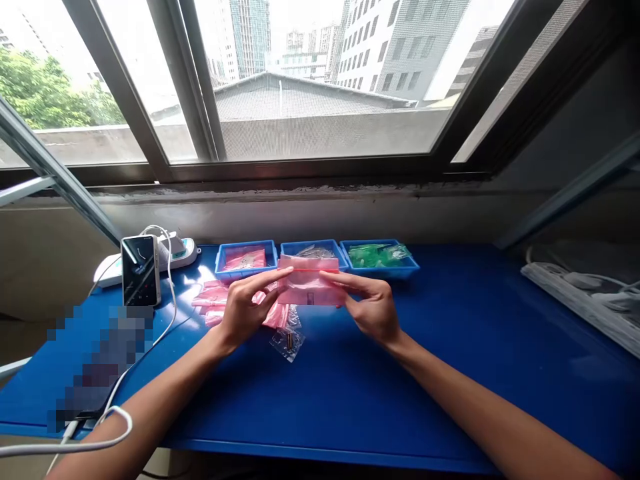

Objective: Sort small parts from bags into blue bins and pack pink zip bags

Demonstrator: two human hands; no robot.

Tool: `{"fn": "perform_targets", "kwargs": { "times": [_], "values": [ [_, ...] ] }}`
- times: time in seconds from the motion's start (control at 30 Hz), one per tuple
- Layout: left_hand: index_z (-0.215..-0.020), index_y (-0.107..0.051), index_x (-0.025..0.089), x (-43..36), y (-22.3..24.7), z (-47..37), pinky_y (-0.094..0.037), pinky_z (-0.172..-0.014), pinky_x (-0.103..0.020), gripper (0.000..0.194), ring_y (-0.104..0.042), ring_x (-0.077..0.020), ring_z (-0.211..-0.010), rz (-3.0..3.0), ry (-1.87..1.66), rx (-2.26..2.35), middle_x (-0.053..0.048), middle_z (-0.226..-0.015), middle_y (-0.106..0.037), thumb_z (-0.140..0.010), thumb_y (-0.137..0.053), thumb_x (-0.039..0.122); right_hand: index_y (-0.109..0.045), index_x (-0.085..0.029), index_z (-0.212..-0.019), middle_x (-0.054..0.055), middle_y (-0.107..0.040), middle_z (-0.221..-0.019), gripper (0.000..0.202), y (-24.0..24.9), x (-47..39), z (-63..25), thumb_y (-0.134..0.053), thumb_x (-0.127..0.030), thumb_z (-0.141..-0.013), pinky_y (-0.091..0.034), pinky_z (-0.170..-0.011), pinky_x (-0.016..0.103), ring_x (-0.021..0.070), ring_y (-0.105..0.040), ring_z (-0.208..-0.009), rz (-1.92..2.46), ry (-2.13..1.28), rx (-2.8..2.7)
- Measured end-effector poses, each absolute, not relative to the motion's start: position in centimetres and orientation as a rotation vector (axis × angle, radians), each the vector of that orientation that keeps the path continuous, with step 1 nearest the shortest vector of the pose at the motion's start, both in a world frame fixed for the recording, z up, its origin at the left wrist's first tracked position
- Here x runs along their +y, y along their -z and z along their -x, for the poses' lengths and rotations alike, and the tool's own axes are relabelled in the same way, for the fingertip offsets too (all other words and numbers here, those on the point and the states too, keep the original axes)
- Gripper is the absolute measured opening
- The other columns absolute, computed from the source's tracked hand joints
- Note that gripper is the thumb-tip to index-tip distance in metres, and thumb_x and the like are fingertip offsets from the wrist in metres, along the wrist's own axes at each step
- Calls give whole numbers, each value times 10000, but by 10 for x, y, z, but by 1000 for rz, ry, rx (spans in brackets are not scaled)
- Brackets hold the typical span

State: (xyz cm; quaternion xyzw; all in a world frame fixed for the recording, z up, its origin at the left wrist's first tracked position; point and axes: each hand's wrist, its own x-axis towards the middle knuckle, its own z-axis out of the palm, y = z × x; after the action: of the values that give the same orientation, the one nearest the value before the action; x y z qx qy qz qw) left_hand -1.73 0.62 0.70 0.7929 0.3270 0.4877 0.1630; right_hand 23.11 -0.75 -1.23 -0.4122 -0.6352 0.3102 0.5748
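A pink zip-lock bag (pixel 311 288) is stretched between my two hands above the table, its red seal line near the top. My left hand (pixel 246 303) pinches its left side, thumb below and index finger along the seal. On the right side, my right hand (pixel 373 307) grips it in the same way. A small dark part shows through the bag's lower middle. Beneath and left of it lie more pink bags (pixel 213 301), partly hidden by my left hand. A small clear bag (pixel 289 343) with a dark and gold piece inside rests just below.
Three blue trays stand along the back: one with pink bags (pixel 245 259), one with clear bags (pixel 315 253), one with green bags (pixel 375 255). At left are a phone-like device (pixel 141 270), a power strip (pixel 187 252) and white cables. Another power strip (pixel 580 293) lies at right.
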Motion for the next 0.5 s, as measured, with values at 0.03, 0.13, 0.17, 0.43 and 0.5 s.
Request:
{"fn": "perform_targets", "kwargs": {
  "times": [0.03, 0.13, 0.17, 0.43, 0.5],
  "values": [
    [-1272, -752, 231, 6, -8, 18, -640, -725, -253, 332, -798, -180, -949, -2283, -1413, 915, -63, -1191, -817, -958, -697, 138, -865, -218, -1071, 94, -836, -1081, 271, 12, -8, -231, -718, -193, -845, -610, -565, 303, 212, -767, -684, 953, -696, -1499],
    [-1229, -761, 213, 7, -10, 18, -619, -736, -264, 290, -778, -172, -904, -2322, -1430, 908, -71, -1131, -827, -967, -668, 133, -872, -201, -1013, 101, -845, -1022, 225, 8, -10, -231, -717, -215, -850, -616, -611, 309, 249, -795, -778, 942, -658, -1535],
    [-1198, -769, 205, 7, -11, 18, -608, -731, -272, 260, -766, -175, -888, -2326, -1407, 928, -75, -1104, -828, -973, -654, 144, -871, -190, -983, 94, -847, -922, 204, 6, -11, -231, -713, -241, -864, -596, -577, 295, 231, -778, -699, 951, -682, -1552],
    [-716, -687, 158, 14, -14, 17, -392, -538, -239, 402, -553, -138, -579, -2139, -1098, 1181, -11, -641, -659, -1021, -567, 392, -619, -165, -473, -14, -479, -408, 574, 0, -15, -224, -597, -413, -991, -296, -425, 247, 92, -405, -388, 1069, -711, -1713],
    [-730, -666, 164, 26, -19, 30, -415, -558, -250, 421, -568, -154, -611, -2106, -1142, 1350, -18, -678, -660, -1021, -520, 431, -673, -156, -526, -1, -547, -446, 535, -1, -16, -224, -583, -385, -1001, -323, -455, 250, 98, -437, -408, 1052, -695, -1766]
  ]
}}
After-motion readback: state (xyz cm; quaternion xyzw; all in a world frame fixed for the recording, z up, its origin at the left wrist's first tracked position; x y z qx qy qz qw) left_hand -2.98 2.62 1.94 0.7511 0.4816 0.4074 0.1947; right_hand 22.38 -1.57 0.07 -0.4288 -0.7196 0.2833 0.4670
